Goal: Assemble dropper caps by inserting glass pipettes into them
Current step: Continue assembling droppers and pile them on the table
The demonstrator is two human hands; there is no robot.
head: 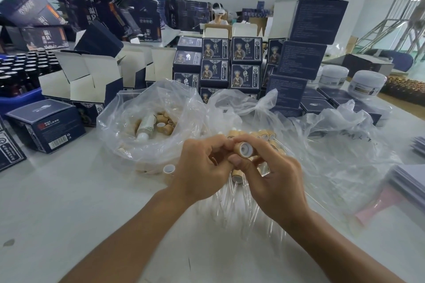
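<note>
Above the middle of the white table [69, 213], the right hand [273, 181] pinches a tan dropper cap [243, 149] between thumb and fingers, its white open end facing the camera. The left hand [202, 167] meets it from the other side, fingers curled onto the same cap. Beneath the hands lie clear glass pipettes [232, 207]. Just behind, more caps [262, 135] sit on clear plastic, and an open plastic bag [147, 108] holds loose caps and a white bottle [145, 127].

Two bare forearms, no sleeves up to the frame edge, left hand [202, 167] and right hand [273, 181] without gloves, rings or watch, short plain fingernails
</note>
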